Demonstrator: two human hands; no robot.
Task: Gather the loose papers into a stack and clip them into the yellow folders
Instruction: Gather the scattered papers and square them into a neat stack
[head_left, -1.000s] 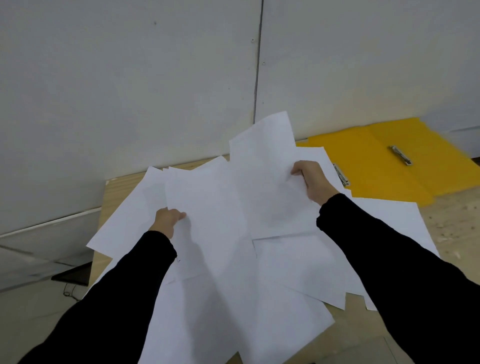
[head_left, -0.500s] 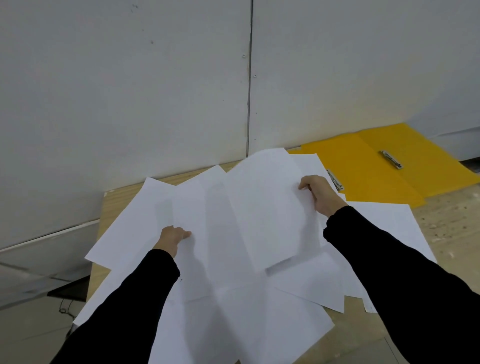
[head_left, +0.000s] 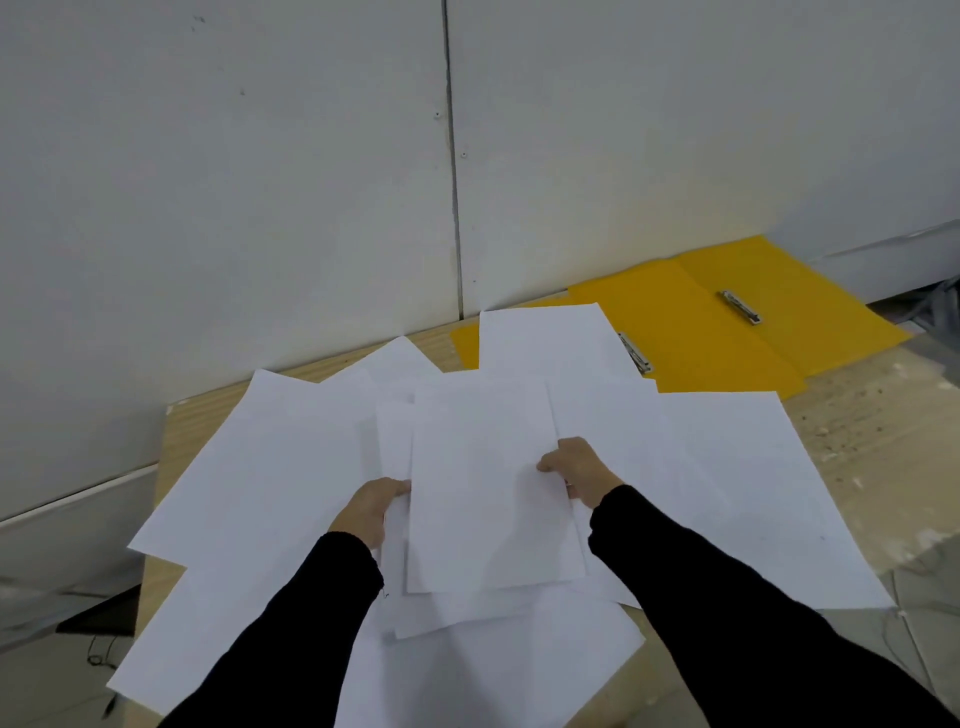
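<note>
**A:** What are the hands doing?

**B:** The left hand (head_left: 371, 506) is gripping the left edge of a few sheets (head_left: 488, 493), with its fingers curled under and its thumb on top. The right hand (head_left: 579, 470) is pinching the right edge the same way. Together they are holding those sheets just over the middle of the spread.

**A:** Where are the other papers (head_left: 260, 467) lying?

**B:** They are lying loose and fanned out across the table (head_left: 872, 415), overlapping one another. Some are hanging past its near and left edges.

**A:** And the folders (head_left: 727, 358)?

**B:** The yellow ones are lying open at the far right, up against the wall (head_left: 234, 182) and well apart from both hands.

**A:** Is anything getting in the way there?

**B:** One white page (head_left: 545, 338) is covering the left part of the nearer folder. Its edge is running just beside that folder's metal clip (head_left: 635, 353). The farther clip (head_left: 742, 306) is lying bare on the yellow.

**A:** What else is showing?

**B:** Black sleeves (head_left: 727, 597) are covering both arms. A vertical seam (head_left: 454, 182) is running down the grey wall behind the table. A thin dark cable (head_left: 98, 654) is lying on the floor at the lower left. The bare tabletop on the right is looking speckled.
</note>
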